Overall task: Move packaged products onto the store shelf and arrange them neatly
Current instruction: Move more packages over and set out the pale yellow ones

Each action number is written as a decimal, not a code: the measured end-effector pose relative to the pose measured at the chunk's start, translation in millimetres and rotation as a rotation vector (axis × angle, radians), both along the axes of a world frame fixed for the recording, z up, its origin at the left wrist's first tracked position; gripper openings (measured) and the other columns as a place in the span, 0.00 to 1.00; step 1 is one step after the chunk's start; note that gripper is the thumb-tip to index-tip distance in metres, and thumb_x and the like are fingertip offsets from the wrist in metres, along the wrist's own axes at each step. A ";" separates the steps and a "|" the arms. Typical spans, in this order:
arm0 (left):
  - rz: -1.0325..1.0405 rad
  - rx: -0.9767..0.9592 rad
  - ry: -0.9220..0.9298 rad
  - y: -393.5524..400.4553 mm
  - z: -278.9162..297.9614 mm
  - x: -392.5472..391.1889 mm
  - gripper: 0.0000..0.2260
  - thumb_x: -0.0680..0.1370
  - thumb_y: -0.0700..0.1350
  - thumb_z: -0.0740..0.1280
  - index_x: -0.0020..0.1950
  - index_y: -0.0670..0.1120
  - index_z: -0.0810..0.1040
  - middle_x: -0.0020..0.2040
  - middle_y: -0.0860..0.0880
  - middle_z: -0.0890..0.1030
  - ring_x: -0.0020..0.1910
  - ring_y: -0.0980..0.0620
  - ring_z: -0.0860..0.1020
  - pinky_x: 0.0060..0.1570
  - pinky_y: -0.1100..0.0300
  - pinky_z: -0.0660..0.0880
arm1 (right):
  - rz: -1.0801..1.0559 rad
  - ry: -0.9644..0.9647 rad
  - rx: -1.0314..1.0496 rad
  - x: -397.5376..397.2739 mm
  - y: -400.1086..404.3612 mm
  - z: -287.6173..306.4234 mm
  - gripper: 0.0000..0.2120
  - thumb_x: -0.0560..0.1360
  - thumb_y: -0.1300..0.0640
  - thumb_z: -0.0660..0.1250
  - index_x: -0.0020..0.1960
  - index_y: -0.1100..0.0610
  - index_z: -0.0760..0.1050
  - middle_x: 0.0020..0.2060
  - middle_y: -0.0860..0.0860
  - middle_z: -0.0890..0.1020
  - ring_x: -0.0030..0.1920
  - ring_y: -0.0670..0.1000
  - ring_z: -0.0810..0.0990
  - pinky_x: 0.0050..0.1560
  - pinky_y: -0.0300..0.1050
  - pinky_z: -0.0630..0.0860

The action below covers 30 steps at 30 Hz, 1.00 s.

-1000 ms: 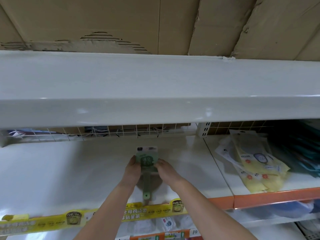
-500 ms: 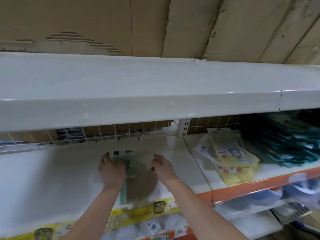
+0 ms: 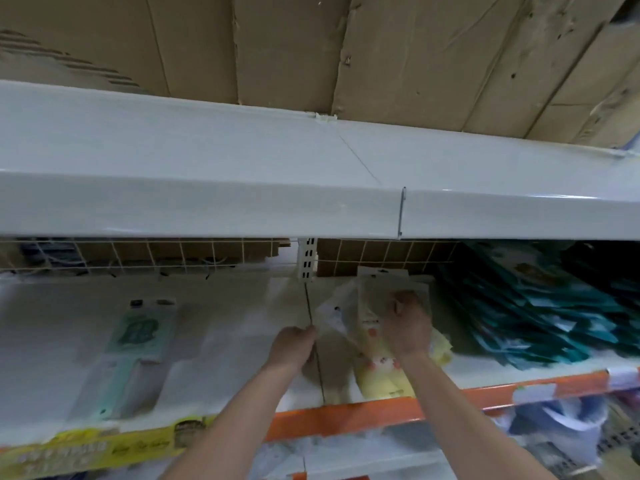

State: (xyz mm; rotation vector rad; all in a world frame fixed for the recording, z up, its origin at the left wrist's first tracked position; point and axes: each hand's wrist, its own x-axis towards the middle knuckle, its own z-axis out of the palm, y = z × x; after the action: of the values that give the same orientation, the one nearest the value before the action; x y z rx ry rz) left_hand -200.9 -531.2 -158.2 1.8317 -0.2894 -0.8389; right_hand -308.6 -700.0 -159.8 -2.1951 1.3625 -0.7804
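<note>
1 green pack (image 3: pixel 138 336) is lying flat at lower left; right hand (image 3: pixel 405 327) is gripping a yellow pack (image 3: pixel 379 375) at centre right, left hand (image 3: pixel 294 346) curling beside it, apparently holding nothing; most stocking seems left.

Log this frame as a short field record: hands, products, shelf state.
left hand: fingers curled at the near corner of the yellow packet pile, grip unclear
right hand: gripping the top clear packet of the pile
yellow packets: loose pile on the right shelf bay
green packaged item: lying flat alone on the left bay, untouched
teal packets: slanted stack, far right
shelf: white, orange front edge
</note>
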 end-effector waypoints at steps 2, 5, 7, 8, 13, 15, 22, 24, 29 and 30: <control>-0.020 0.042 0.069 -22.9 3.0 -22.9 0.13 0.75 0.52 0.64 0.37 0.43 0.75 0.37 0.43 0.78 0.38 0.44 0.78 0.40 0.56 0.73 | -0.061 0.108 0.065 -14.7 -34.4 -5.9 0.24 0.75 0.42 0.53 0.56 0.59 0.76 0.53 0.58 0.80 0.53 0.60 0.77 0.52 0.50 0.75; 0.024 0.048 0.161 -51.2 4.4 -43.3 0.14 0.77 0.50 0.61 0.50 0.39 0.76 0.42 0.42 0.77 0.38 0.48 0.75 0.33 0.59 0.64 | -0.058 0.116 0.294 -34.1 -69.3 -9.1 0.38 0.74 0.31 0.50 0.63 0.63 0.73 0.58 0.60 0.78 0.58 0.61 0.76 0.58 0.51 0.71; 0.134 0.014 0.216 -67.7 -2.1 -43.6 0.22 0.75 0.50 0.62 0.63 0.37 0.74 0.50 0.41 0.79 0.46 0.44 0.77 0.35 0.59 0.67 | 0.044 -0.002 0.505 -37.6 -84.0 -9.7 0.33 0.74 0.36 0.62 0.64 0.63 0.72 0.59 0.59 0.77 0.60 0.60 0.76 0.57 0.48 0.70; 0.184 -0.004 0.253 -74.6 -4.7 -42.3 0.24 0.74 0.51 0.62 0.65 0.37 0.73 0.53 0.40 0.79 0.49 0.42 0.78 0.40 0.57 0.71 | 0.112 -0.033 0.544 -38.4 -86.8 -9.1 0.32 0.72 0.38 0.67 0.64 0.61 0.72 0.57 0.57 0.78 0.58 0.59 0.77 0.54 0.47 0.71; 0.257 -0.167 0.391 -82.0 17.3 -60.2 0.09 0.79 0.46 0.63 0.49 0.41 0.80 0.46 0.38 0.83 0.47 0.41 0.80 0.54 0.47 0.76 | 0.397 -0.084 0.675 -42.3 -90.5 -15.9 0.29 0.64 0.48 0.79 0.61 0.51 0.71 0.52 0.48 0.78 0.52 0.48 0.77 0.55 0.44 0.72; 0.281 -0.168 0.383 -85.3 13.3 -60.1 0.12 0.77 0.48 0.65 0.52 0.41 0.80 0.45 0.38 0.84 0.46 0.40 0.82 0.50 0.47 0.78 | 0.470 -0.039 0.736 -46.6 -90.9 -15.5 0.40 0.58 0.41 0.80 0.65 0.48 0.69 0.56 0.46 0.78 0.56 0.47 0.77 0.60 0.46 0.73; 0.204 -0.093 0.334 -77.6 2.3 -47.5 0.26 0.65 0.58 0.76 0.56 0.43 0.81 0.45 0.41 0.85 0.46 0.42 0.84 0.53 0.46 0.80 | 0.568 -0.052 0.853 -48.3 -79.5 -5.3 0.34 0.64 0.53 0.79 0.65 0.50 0.68 0.53 0.46 0.79 0.53 0.44 0.77 0.48 0.34 0.72; 0.172 -0.109 0.339 -74.0 -7.0 -41.4 0.31 0.63 0.62 0.78 0.58 0.45 0.80 0.50 0.42 0.85 0.51 0.43 0.83 0.57 0.47 0.78 | 0.615 -0.026 0.878 -44.5 -73.3 -2.6 0.34 0.64 0.53 0.79 0.66 0.49 0.67 0.54 0.45 0.79 0.54 0.44 0.77 0.51 0.36 0.73; 0.158 -0.164 0.377 -67.4 -4.2 -41.5 0.20 0.72 0.54 0.73 0.58 0.43 0.80 0.47 0.40 0.85 0.45 0.43 0.84 0.44 0.55 0.81 | 0.626 0.153 0.792 -34.6 -54.4 -0.7 0.37 0.58 0.37 0.71 0.64 0.44 0.65 0.58 0.47 0.71 0.60 0.51 0.73 0.56 0.46 0.75; 0.157 -0.170 0.392 -66.6 -4.8 -40.9 0.17 0.73 0.51 0.72 0.57 0.42 0.79 0.45 0.39 0.85 0.42 0.43 0.84 0.40 0.56 0.80 | 0.613 0.161 0.791 -33.7 -52.0 -0.1 0.37 0.58 0.37 0.70 0.64 0.45 0.66 0.59 0.47 0.71 0.60 0.52 0.73 0.56 0.48 0.76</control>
State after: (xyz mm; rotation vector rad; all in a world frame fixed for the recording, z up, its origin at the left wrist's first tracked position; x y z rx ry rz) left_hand -241.8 -597.9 -163.0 1.4740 0.0327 -1.0070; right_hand -342.3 -752.0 -159.9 -1.8485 0.7655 0.1563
